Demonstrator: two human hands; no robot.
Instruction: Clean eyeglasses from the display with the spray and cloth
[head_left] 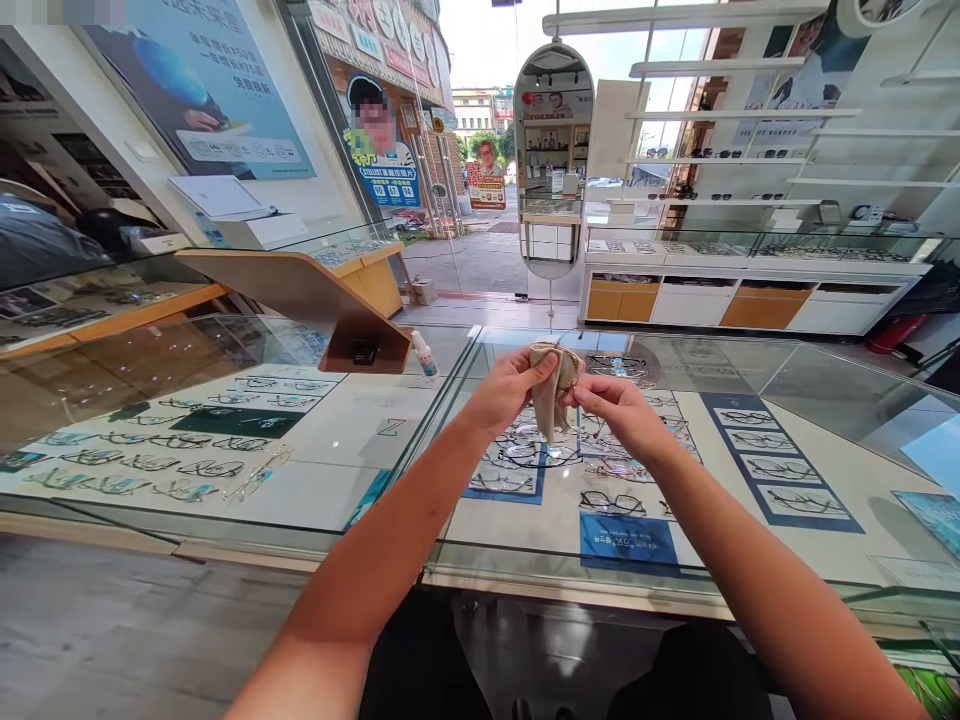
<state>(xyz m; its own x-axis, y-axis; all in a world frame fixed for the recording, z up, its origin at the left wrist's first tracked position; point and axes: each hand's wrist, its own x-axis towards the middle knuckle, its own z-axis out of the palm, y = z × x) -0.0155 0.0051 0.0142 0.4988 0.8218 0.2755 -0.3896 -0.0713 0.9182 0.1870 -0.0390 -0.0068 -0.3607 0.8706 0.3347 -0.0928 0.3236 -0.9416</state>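
A beige cloth [550, 405] is pinched in my left hand [507, 390], thumb on top, and hangs down in a fold above the glass counter. It wraps partly around a thin-rimmed pair of eyeglasses [569, 372]; the cloth and fingers hide much of the frame. My right hand [619, 408] is closed at the near right edge of the eyeglasses, thumb and fingertips pinching the thin frame. Both hands are raised close together, just over the displayed glasses. Black-framed glasses [611, 503] lie below inside the counter.
Under the glass counter [450, 566] several rows of eyeglasses lie on display. A white spray bottle [424, 354] stands left of my hands, beside a brown tilted stand [300, 290]. An oval mirror [553, 160] is ahead. A blue display strip [781, 462] lies right.
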